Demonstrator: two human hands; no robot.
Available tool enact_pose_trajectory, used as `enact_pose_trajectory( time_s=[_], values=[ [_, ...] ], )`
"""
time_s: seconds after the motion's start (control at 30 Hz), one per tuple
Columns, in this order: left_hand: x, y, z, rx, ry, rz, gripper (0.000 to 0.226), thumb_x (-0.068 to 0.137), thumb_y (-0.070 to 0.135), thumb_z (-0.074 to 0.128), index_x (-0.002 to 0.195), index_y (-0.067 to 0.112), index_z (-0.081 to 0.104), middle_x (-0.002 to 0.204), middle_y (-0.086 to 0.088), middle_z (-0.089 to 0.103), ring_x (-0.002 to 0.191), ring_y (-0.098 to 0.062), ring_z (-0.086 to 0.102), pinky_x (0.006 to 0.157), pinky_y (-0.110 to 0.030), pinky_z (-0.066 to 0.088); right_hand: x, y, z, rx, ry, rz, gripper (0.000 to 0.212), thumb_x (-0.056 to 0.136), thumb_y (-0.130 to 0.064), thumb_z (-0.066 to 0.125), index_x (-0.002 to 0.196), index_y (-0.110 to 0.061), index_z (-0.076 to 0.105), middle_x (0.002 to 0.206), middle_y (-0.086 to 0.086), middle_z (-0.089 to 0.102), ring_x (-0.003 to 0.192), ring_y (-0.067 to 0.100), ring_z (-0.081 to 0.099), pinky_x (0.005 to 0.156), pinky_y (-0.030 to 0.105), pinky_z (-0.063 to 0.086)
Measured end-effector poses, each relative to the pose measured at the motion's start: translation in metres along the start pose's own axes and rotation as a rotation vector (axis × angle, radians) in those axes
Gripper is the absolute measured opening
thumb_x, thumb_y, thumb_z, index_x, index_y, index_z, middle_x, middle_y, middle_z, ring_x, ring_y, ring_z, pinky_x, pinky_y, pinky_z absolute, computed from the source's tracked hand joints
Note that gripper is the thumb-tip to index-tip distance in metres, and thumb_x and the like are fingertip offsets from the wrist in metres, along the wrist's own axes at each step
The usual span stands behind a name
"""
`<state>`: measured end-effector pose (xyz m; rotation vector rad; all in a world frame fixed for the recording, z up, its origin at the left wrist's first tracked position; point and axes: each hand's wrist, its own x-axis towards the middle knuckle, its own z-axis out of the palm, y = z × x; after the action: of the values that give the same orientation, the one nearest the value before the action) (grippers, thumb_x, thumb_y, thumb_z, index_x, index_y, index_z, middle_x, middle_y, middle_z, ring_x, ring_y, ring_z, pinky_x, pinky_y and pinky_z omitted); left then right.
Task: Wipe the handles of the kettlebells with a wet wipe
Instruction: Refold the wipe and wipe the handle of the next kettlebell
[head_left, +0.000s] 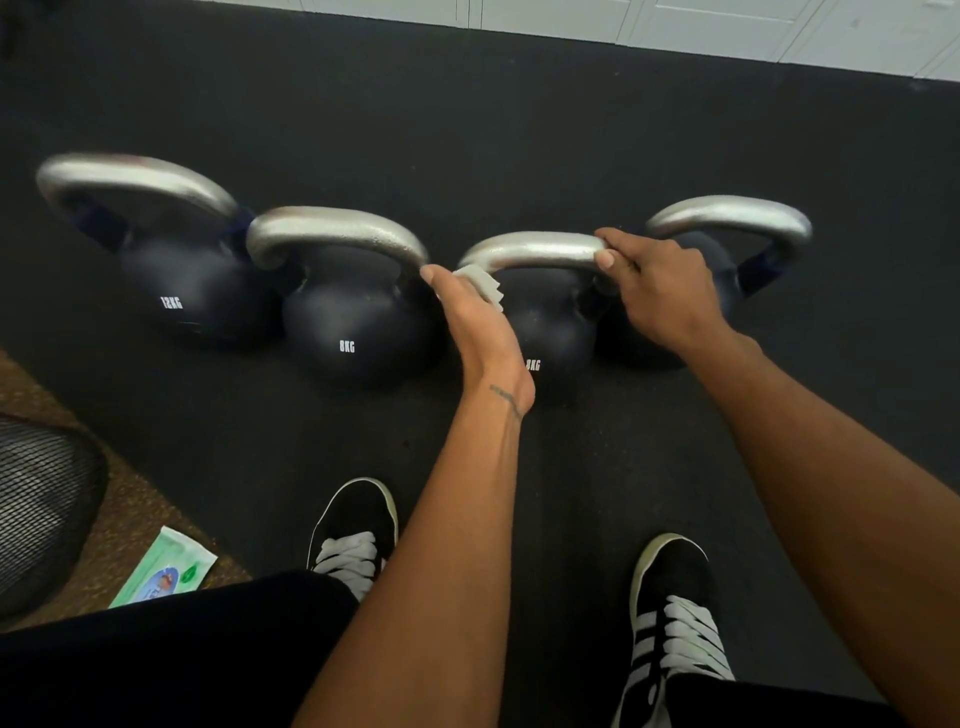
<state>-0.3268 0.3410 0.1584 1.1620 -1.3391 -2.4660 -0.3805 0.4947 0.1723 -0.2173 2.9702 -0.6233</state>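
Four dark kettlebells stand in a row on a black floor, each with a silver handle arching over it. From the left they are the 12 kg bell, the 8 kg bell, the third bell and the fourth bell, packed so closely that neighbours touch or nearly touch. The third bell's weight mark is partly hidden behind the left wrist.

Both hands are on the third bell's handle. The left hand holds the wipe, a crumpled white wad, against the handle's left end where it curves down towards the body. The hand is seen edge-on, so most of its fingers are hidden; what shows is wrapped about the wipe. The right hand grips the handle's right end, fingers curled over the top of the bar and the thumb tip pressed on its near side. This hand lies in front of the fourth bell's body.

The other three handles are untouched.

At lower left a green wipe pack lies flat on a brown strip of floor, just beside a black mesh object. Two black shoes with white laces stand on the black floor near the bells. A white wall runs along the top edge.
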Motion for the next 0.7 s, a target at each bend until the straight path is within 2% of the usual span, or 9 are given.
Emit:
enact_pose_trajectory(
  time_s=[0.07, 0.1, 0.13, 0.2, 0.27, 0.4, 0.47, 0.57, 0.7],
  values=[
    [-0.008, -0.005, -0.002, 0.127, -0.016, 0.053, 0.074, 0.109, 0.055, 0.016, 0.089, -0.005, 0.055, 0.097, -0.029, 0.050, 0.092, -0.031, 0.051, 0.093, -0.032, 0.035, 0.000, -0.001, 0.000, 0.002, -0.001, 0.003, 0.037, 0.106, -0.039, 0.041, 0.139, -0.032, 0.055, 0.115, 0.008, 0.070, 0.109, 0.035, 0.060, 0.087, 0.039, 0.043],
    [-0.009, -0.006, -0.003, 0.166, -0.037, 0.054, 0.077, 0.108, 0.056, 0.020, 0.101, -0.011, 0.058, 0.109, -0.036, 0.052, 0.104, -0.038, 0.053, 0.096, -0.034, 0.039, 0.000, -0.001, 0.000, 0.003, -0.001, 0.005, 0.037, 0.106, -0.039, 0.041, 0.140, -0.032, 0.055, 0.116, 0.009, 0.070, 0.110, 0.035, 0.060, 0.089, 0.039, 0.043],
    [-0.008, -0.007, -0.008, 0.197, -0.059, 0.067, 0.080, 0.105, 0.061, 0.024, 0.111, -0.011, 0.060, 0.122, -0.032, 0.057, 0.116, -0.037, 0.054, 0.106, -0.038, 0.040, 0.000, -0.001, -0.001, 0.004, 0.000, 0.006, 0.037, 0.106, -0.039, 0.041, 0.139, -0.031, 0.055, 0.116, 0.009, 0.069, 0.110, 0.036, 0.059, 0.090, 0.040, 0.043],
    [0.003, -0.008, -0.021, 0.216, -0.120, 0.146, 0.070, 0.093, 0.070, 0.031, 0.121, 0.020, 0.071, 0.132, -0.003, 0.065, 0.127, -0.017, 0.055, 0.120, -0.039, 0.033, -0.001, -0.001, -0.002, 0.003, 0.001, -0.001, 0.036, 0.106, -0.038, 0.041, 0.138, -0.031, 0.057, 0.115, 0.011, 0.069, 0.109, 0.038, 0.059, 0.090, 0.042, 0.044],
    [0.019, 0.000, -0.029, 0.222, -0.159, 0.160, 0.071, 0.086, 0.071, 0.033, 0.139, 0.031, 0.060, 0.144, 0.012, 0.056, 0.134, -0.006, 0.048, 0.124, -0.038, 0.028, -0.001, -0.001, -0.002, -0.006, 0.002, -0.005, 0.035, 0.106, -0.038, 0.041, 0.137, -0.031, 0.057, 0.115, 0.011, 0.069, 0.108, 0.038, 0.059, 0.089, 0.043, 0.044],
    [0.034, 0.013, -0.034, 0.323, -0.245, 0.148, 0.089, 0.079, 0.080, 0.031, 0.145, 0.026, 0.054, 0.152, 0.011, 0.051, 0.143, -0.006, 0.042, 0.126, -0.039, 0.024, -0.001, -0.001, 0.000, 0.005, 0.010, 0.005, 0.037, 0.107, -0.038, 0.041, 0.140, -0.031, 0.055, 0.116, 0.010, 0.069, 0.108, 0.036, 0.059, 0.086, 0.039, 0.043],
    [0.024, 0.009, -0.036, 0.349, -0.251, 0.199, 0.076, 0.086, 0.077, 0.029, 0.142, 0.034, 0.057, 0.150, 0.019, 0.051, 0.143, 0.000, 0.039, 0.126, -0.037, 0.023, -0.001, 0.000, 0.001, 0.009, 0.008, 0.004, 0.037, 0.107, -0.039, 0.040, 0.140, -0.031, 0.055, 0.115, 0.010, 0.069, 0.107, 0.035, 0.060, 0.084, 0.037, 0.042],
    [0.007, 0.000, -0.042, 0.526, -0.238, 0.331, 0.057, 0.105, 0.062, 0.021, 0.153, 0.040, 0.042, 0.159, 0.020, 0.039, 0.148, 0.003, 0.029, 0.127, -0.035, 0.017, 0.000, 0.002, 0.002, 0.025, -0.005, 0.005, 0.037, 0.106, -0.040, 0.040, 0.139, -0.033, 0.055, 0.109, 0.008, 0.069, 0.103, 0.033, 0.061, 0.082, 0.036, 0.040],
    [0.018, 0.011, -0.042, 0.673, -0.278, 0.388, 0.055, 0.108, 0.057, 0.019, 0.152, 0.039, 0.045, 0.159, 0.017, 0.040, 0.148, -0.002, 0.030, 0.126, -0.034, 0.017, 0.001, 0.002, 0.002, 0.008, -0.001, -0.005, 0.037, 0.106, -0.040, 0.040, 0.140, -0.032, 0.054, 0.111, 0.009, 0.069, 0.103, 0.033, 0.061, 0.085, 0.040, 0.044]
  ],
)
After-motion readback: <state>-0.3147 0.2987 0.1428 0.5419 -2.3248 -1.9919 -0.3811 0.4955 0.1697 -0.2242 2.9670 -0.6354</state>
